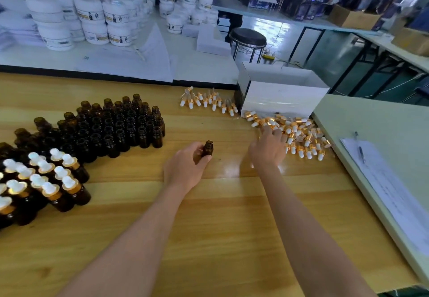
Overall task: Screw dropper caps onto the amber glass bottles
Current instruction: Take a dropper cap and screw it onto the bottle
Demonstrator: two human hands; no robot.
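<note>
Wooden table (209, 215) fills the view. At ten o'clock stands a dense block of open amber bottles (111, 125), dark brown glass with bare threaded necks. At eight o'clock is a group of capped bottles (46, 180), with gold collars and white rubber bulbs. A white box (278, 97) sits at one o'clock, with a loose pile of dropper caps (301, 139) spilled just below it. The right hand (267, 148) reaches into that pile, blurred; whether it grasps a cap I cannot tell. The left hand (185, 166) pinches one uncapped bottle (207, 149) upright at centre.

Right hand (267, 150) blurry at fingertips (268, 131)
</note>
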